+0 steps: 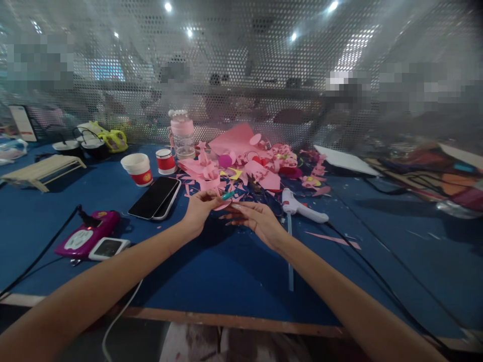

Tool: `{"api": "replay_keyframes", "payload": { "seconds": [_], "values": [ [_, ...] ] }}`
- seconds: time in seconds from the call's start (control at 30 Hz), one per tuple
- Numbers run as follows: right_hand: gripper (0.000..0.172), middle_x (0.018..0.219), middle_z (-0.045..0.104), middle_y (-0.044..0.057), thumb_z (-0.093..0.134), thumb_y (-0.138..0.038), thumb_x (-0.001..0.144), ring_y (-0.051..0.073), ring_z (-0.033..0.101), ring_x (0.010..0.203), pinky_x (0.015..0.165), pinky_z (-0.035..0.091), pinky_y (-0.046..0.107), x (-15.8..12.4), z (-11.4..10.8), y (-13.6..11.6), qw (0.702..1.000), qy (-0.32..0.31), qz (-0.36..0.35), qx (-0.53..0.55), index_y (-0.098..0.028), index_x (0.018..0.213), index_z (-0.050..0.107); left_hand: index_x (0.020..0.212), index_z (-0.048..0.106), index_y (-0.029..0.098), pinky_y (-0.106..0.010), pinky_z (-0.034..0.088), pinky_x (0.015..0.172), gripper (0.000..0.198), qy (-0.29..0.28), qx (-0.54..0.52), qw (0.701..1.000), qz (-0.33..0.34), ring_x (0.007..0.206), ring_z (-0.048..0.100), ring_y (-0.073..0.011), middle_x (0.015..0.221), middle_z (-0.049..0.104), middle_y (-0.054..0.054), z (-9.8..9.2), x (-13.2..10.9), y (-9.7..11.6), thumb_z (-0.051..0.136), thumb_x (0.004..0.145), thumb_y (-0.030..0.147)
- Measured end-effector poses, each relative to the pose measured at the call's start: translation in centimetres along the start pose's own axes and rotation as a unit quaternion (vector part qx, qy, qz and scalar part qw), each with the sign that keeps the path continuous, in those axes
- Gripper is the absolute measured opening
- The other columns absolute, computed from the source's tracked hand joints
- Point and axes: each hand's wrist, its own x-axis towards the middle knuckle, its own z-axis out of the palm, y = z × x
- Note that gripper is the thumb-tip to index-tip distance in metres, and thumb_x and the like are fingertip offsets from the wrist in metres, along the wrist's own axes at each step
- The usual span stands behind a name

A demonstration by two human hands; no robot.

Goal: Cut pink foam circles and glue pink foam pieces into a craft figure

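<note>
My left hand is closed in a pinch on a small pink paper piece. A slim teal thing sticks out at its fingertips; I cannot make out what it is. From the other side my right hand meets the same paper, thumb and forefinger together at its edge, the remaining fingers stretched out below. Just beyond both hands lies a heap of pink paper cutouts, with scissors partly buried in it. A white glue gun with a long clear glue stick rests right of my right hand.
Left of my hands are a dark-screened phone, paper cups, a red-and-white cup and a pink-lidded bottle. A purple power strip sits nearer. The glue gun's black cable crosses the blue table.
</note>
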Motion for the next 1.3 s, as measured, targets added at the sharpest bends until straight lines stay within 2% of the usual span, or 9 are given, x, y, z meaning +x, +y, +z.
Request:
{"api": "replay_keyframes", "payload": {
  "seconds": [0.37, 0.7, 0.93, 1.03, 1.1, 1.13, 1.17, 1.23, 1.3],
  "values": [
    [0.027, 0.092, 0.071, 0.007, 0.073, -0.033, 0.064, 0.016, 0.068, 0.073, 0.067, 0.053, 0.027, 0.0, 0.1, -0.2, 1.0, 0.014, 0.019, -0.009, -0.018, 0.087, 0.07, 0.06, 0.058, 0.013, -0.024, 0.048, 0.071, 0.028, 0.016, 0.005, 1.0, -0.023, 0.061, 0.06, -0.0083, 0.061, 0.06, 0.005, -0.2, 0.2, -0.2, 0.081, 0.045, 0.018],
    [0.028, 0.093, 0.071, 0.007, 0.072, -0.033, 0.065, 0.015, 0.068, 0.072, 0.065, 0.053, 0.025, 0.0, 0.1, -0.2, 0.999, 0.017, 0.027, -0.026, -0.018, 0.088, 0.07, 0.062, 0.055, 0.014, -0.02, 0.047, 0.057, 0.034, 0.011, -0.011, 0.998, -0.063, 0.056, 0.06, -0.0084, 0.06, 0.06, 0.005, 0.0, -0.1, 0.0, 0.081, 0.044, 0.023],
    [0.027, 0.089, 0.071, 0.006, 0.07, -0.033, 0.065, 0.015, 0.067, 0.071, 0.064, 0.052, 0.026, 0.0, 0.3, 0.1, 0.999, 0.023, 0.03, -0.035, -0.018, 0.087, 0.069, 0.065, 0.053, 0.015, -0.023, 0.05, 0.063, 0.036, 0.005, -0.012, 0.997, -0.077, 0.06, 0.063, -0.0103, 0.061, 0.061, 0.004, 0.1, -0.3, 0.2, 0.081, 0.046, 0.025],
    [0.026, 0.088, 0.07, 0.007, 0.062, -0.036, 0.071, 0.015, 0.066, 0.067, 0.06, 0.051, 0.026, 0.1, 0.3, -0.3, 0.996, 0.026, 0.029, -0.08, -0.018, 0.089, 0.065, 0.065, 0.051, 0.015, -0.025, 0.05, 0.068, 0.037, 0.01, -0.011, 0.997, -0.077, 0.063, 0.064, -0.0114, 0.063, 0.062, 0.004, 0.2, -0.2, 0.3, 0.081, 0.046, 0.025],
    [0.026, 0.084, 0.069, 0.008, 0.052, -0.037, 0.076, 0.015, 0.063, 0.063, 0.055, 0.049, 0.027, 0.0, -0.2, -1.2, 0.982, 0.048, 0.007, -0.182, -0.017, 0.089, 0.062, 0.064, 0.05, 0.015, -0.026, 0.05, 0.07, 0.038, 0.025, -0.01, 0.997, -0.075, 0.066, 0.065, -0.0126, 0.064, 0.063, 0.003, 0.2, -0.1, 0.5, 0.081, 0.046, 0.024],
    [0.026, 0.08, 0.068, 0.009, 0.048, -0.036, 0.077, 0.016, 0.061, 0.061, 0.054, 0.048, 0.028, -0.1, -0.7, -1.8, 0.962, 0.066, -0.005, -0.266, -0.016, 0.087, 0.061, 0.064, 0.049, 0.015, -0.025, 0.049, 0.069, 0.038, 0.034, -0.009, 0.997, -0.072, 0.067, 0.065, -0.013, 0.064, 0.062, 0.003, 0.2, 0.0, 0.5, 0.081, 0.045, 0.024],
    [0.022, 0.081, 0.067, 0.009, 0.048, -0.031, 0.077, 0.017, 0.061, 0.067, 0.06, 0.048, 0.029, -0.3, -1.3, -2.5, 0.921, 0.108, -0.041, -0.372, -0.016, 0.087, 0.06, 0.064, 0.049, 0.015, -0.024, 0.049, 0.067, 0.038, 0.043, -0.006, 0.997, -0.069, 0.067, 0.065, -0.013, 0.064, 0.062, 0.003, 0.1, 0.1, 0.6, 0.081, 0.045, 0.023],
    [0.028, 0.095, 0.063, 0.015, 0.057, -0.024, 0.068, 0.025, 0.059, 0.089, 0.076, 0.046, 0.036, -0.9, -3.2, -3.9, 0.763, 0.232, -0.071, -0.599, -0.013, 0.093, 0.057, 0.063, 0.049, 0.015, -0.022, 0.047, 0.061, 0.038, 0.053, 0.0, 0.997, -0.062, 0.065, 0.065, -0.0127, 0.063, 0.062, 0.003, 0.0, 0.4, 0.6, 0.081, 0.045, 0.023],
    [0.047, 0.109, 0.053, 0.026, 0.061, -0.021, 0.061, 0.038, 0.048, 0.107, 0.081, 0.042, 0.047, -1.4, -5.4, -5.0, 0.598, 0.311, -0.002, -0.738, -0.005, 0.104, 0.051, 0.064, 0.05, 0.015, -0.02, 0.045, 0.057, 0.037, 0.051, 0.002, 0.997, -0.06, 0.064, 0.065, -0.0127, 0.063, 0.062, 0.003, -0.1, 0.6, 0.5, 0.081, 0.046, 0.025]
  ]
}}
